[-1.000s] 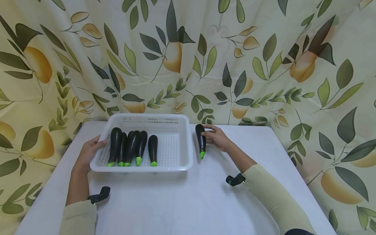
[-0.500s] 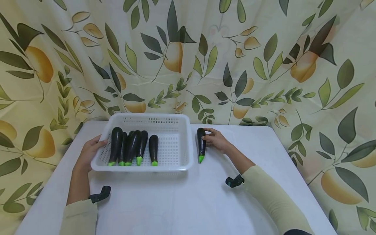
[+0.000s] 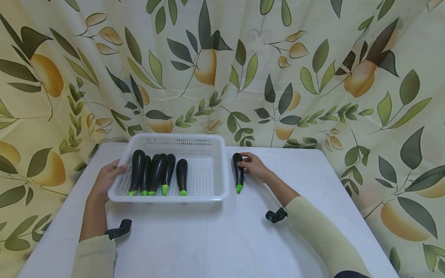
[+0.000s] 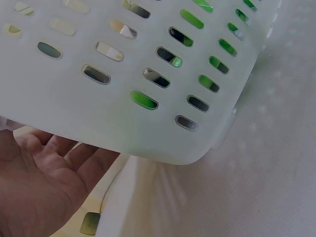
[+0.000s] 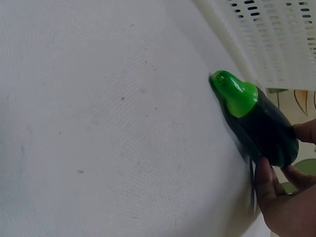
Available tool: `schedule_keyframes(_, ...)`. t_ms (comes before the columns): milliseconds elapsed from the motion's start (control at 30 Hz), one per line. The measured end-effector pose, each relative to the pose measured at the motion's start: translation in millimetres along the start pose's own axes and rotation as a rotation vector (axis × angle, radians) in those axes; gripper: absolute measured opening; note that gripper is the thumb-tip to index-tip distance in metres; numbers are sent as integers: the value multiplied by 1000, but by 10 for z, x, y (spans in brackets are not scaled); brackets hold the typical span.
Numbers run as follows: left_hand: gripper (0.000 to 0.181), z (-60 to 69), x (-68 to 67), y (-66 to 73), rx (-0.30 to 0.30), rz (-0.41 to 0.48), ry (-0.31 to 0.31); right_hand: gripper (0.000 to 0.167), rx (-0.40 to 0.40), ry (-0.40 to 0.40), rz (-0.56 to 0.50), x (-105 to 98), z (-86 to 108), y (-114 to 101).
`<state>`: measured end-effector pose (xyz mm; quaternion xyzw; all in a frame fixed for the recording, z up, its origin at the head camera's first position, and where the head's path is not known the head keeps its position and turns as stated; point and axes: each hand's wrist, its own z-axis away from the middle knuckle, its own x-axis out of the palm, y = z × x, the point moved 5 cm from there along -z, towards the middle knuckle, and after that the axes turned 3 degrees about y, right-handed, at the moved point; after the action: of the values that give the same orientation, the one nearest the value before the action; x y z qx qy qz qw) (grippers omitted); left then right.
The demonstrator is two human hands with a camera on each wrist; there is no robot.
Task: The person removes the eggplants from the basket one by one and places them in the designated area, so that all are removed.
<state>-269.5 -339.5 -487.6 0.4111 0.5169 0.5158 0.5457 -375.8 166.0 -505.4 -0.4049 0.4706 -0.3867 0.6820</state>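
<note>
The left arm (image 3: 92,227), in a pale yellow-green cloth sleeve (image 3: 93,256), points toward twelve o'clock; the bare left grip (image 3: 104,180) aims its thumb (image 3: 121,169) toward three. The right arm (image 3: 314,222) slants toward ten-thirty; the bare right grip (image 3: 256,166) pinches, thumb (image 5: 305,131) opposing fingers (image 5: 265,178).

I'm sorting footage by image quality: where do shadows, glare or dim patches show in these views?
Head view: subdued light, with a soft shadow on the white tabletop below the basket's near edge; left wrist view: the left hand looks dim; right wrist view: a bright glint on the green cap of the eggplant, whose dark body shows little detail, and shadow beside the right hand.
</note>
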Motion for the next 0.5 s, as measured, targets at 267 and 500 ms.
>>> schedule_keyframes(267,63,2,-1,-8,-9,12,-4,61,10,19,79,50,31,-23)
schedule_keyframes(500,63,-3,2,-1,-12,5,-7,62,8,43,63,21,24,-43)
